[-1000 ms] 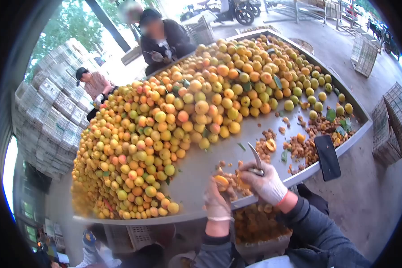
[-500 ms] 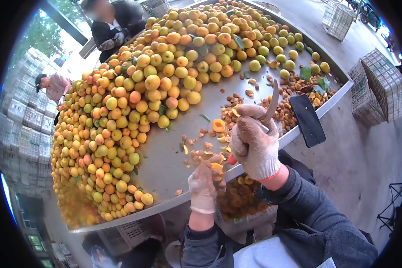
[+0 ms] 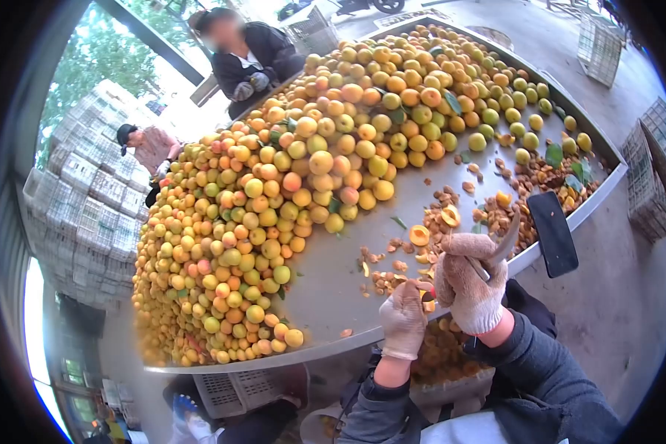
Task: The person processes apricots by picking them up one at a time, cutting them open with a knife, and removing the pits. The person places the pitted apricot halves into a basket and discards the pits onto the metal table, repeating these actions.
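My right hand (image 3: pixel 470 288), in a stained white glove, is closed around a knife; its curved blade (image 3: pixel 508 240) sticks up past the fingers to the right. A bit of red shows below the fist, near my left fingertips. My left hand (image 3: pixel 403 322), also gloved, is pinched on an orange apricot piece (image 3: pixel 427 300), mostly hidden by the fingers. Both hands are close together over the table's near edge. Just beyond them lie cut apricot halves (image 3: pixel 419 235) and brown pits (image 3: pixel 388 283). Below the hands is a crate holding apricot pieces (image 3: pixel 445 355).
A large heap of whole apricots (image 3: pixel 274 200) covers the left and back of the metal table (image 3: pixel 333 296). A black phone (image 3: pixel 553 235) lies on its right rim. Crates (image 3: pixel 647 181) stand on the floor to the right. Two people (image 3: pixel 255 55) work beyond the heap.
The view has swung left, so everything sits farther right. My right fist has tilted and come down closer to my left hand, and the blade leans more to the right.
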`<state>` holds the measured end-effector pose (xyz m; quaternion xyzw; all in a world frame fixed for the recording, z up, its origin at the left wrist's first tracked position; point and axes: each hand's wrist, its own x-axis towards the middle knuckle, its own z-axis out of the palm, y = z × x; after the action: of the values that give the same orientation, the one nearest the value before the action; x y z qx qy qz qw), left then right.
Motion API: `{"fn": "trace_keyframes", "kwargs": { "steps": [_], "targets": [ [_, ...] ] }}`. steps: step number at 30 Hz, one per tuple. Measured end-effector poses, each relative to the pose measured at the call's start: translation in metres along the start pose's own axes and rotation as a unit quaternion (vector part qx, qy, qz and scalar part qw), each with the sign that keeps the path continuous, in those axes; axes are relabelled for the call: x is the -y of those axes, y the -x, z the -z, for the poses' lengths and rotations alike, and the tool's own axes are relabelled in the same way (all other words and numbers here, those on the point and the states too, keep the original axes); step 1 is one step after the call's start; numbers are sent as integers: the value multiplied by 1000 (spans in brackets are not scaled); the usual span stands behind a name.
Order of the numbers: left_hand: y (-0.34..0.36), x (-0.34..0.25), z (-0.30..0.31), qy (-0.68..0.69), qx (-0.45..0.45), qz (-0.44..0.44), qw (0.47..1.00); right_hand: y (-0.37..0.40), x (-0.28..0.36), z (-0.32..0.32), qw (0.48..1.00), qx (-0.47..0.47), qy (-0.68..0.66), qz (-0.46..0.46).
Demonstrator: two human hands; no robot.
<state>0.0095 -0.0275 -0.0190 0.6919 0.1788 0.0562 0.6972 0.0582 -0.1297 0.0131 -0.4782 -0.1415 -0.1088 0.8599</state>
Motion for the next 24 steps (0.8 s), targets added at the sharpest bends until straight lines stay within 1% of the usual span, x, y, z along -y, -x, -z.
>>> {"fn": "trace_keyframes", "kwargs": {
  "steps": [1, 2, 3, 5, 6, 7, 8, 9, 10, 11, 13, 14, 16, 17, 18, 19, 20, 21, 22, 23, 24],
  "targets": [
    [0, 3, -1, 5, 9, 9, 1000, 2, -3, 1, 1000, -5, 13, 3],
    [-3, 14, 2, -39, 9, -14, 999, 2, -5, 1, 1000, -12, 25, 7],
    [-3, 22, 2, -40, 7, -19, 999, 1, -4, 1, 1000, -9, 22, 11],
    [-4, 22, 1, -113, -20, -74, 991, -1, -1, 0, 993, 40, 109, 25],
    [-3, 20, 1, -165, -32, -92, 981, -2, -4, -4, 993, 38, 109, 34],
    [-4, 23, 2, -167, -35, -97, 981, -5, 0, -5, 993, 39, 105, 38],
    [-5, 30, 3, -164, -25, -93, 982, -10, 9, -5, 994, 12, 75, -81],
    [-5, 34, 4, -161, -15, -88, 983, -14, 13, -5, 979, -14, 45, -201],
    [-5, 32, 4, -137, -15, -74, 988, -19, 5, -5, 970, -64, -34, -231],
    [-5, 30, 4, -136, -16, -78, 988, -22, 1, -4, 971, -61, -35, -228],
    [-4, 28, 4, 13, 6, -14, 1000, -26, -3, -3, 945, -150, -135, -259],
    [-6, 28, 5, 15, 7, -18, 1000, -28, -5, -3, 933, -179, -157, -269],
    [-8, 29, 7, 96, 9, 77, 992, -27, -3, -5, 933, -181, -167, -262],
    [-8, 28, 6, 98, 10, 76, 992, -25, -2, -6, 932, -185, -176, -258],
    [-7, 29, 5, 19, -5, 7, 1000, -20, -7, -8, 949, -177, -141, -221],
    [-6, 29, 4, -61, -21, -62, 996, -13, -11, -9, 949, -177, -139, -221],
    [-6, 31, 4, -59, -20, -60, 996, -6, -14, -9, 973, -123, -78, -177],
    [-6, 33, 5, -93, -33, -108, 989, -2, -15, -10, 989, -67, -17, -132],
    [-7, 34, 6, -127, -44, -155, 979, -2, -13, -12, 993, -35, 26, -111],
    [-8, 34, 6, -126, -43, -152, 979, -5, -15, -14, 993, -36, 28, -113],
    [-12, 32, 8, 6, -34, -14, 999, -13, -17, -15, 977, -103, -45, -184]
  ]
}}
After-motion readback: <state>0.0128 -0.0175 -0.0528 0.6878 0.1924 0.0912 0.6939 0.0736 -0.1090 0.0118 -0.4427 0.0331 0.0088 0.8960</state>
